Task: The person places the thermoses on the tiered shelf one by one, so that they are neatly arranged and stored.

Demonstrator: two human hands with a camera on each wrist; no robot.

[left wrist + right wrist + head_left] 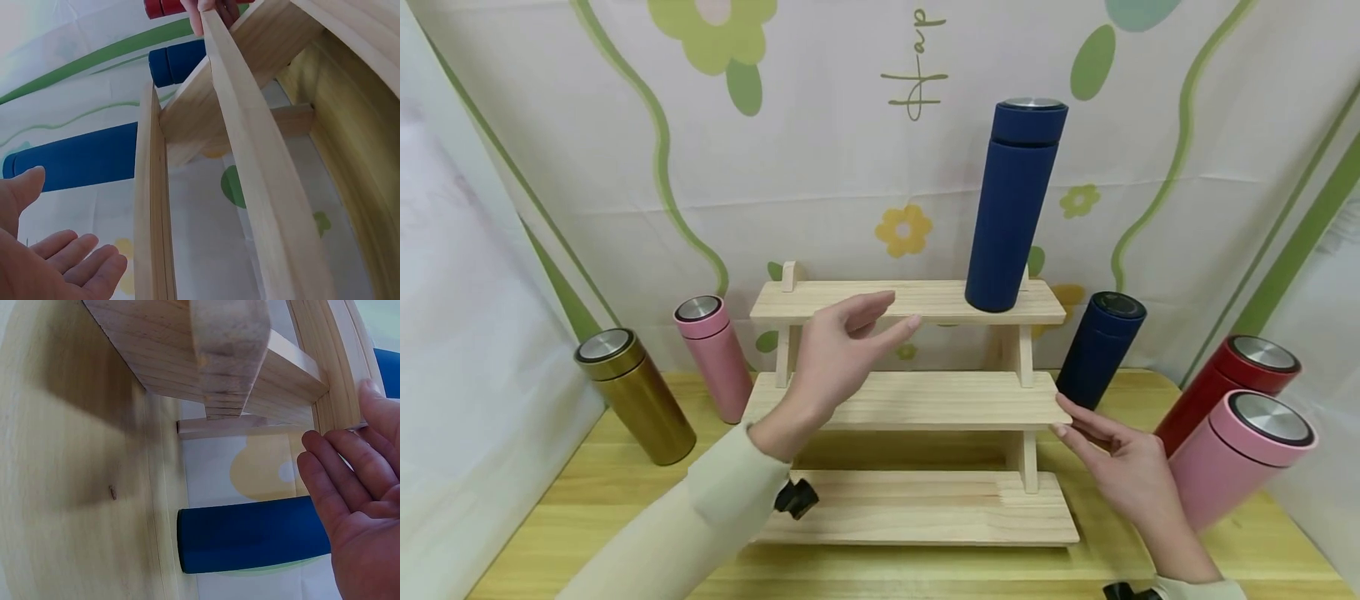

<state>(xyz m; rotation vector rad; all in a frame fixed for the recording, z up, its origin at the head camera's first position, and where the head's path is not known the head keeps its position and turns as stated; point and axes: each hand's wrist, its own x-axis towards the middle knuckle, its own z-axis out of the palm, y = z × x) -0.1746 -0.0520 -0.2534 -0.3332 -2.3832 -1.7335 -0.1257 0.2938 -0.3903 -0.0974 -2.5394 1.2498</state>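
A three-tier wooden shelf (925, 400) stands on the table. A tall blue flask (1011, 208) stands upright at the right end of its top tier. My left hand (891, 315) hovers in front of the top tier's left half, fingers relaxed, and holds nothing. In the left wrist view the left hand (65, 240) lies open beside the shelf boards (250, 175), with the blue flask (75, 159) beyond. My right hand (1071, 421) touches the right end of the middle tier with straight fingertips. The right wrist view shows the right hand (350, 481) flat against the shelf edge (334, 394).
A second dark blue flask (1101, 350) stands behind the shelf's right side. A red flask (1232, 383) and a pink flask (1240, 458) stand at the right. Another pink flask (715, 358) and a gold flask (636, 396) stand at the left. Patterned cloth walls surround the table.
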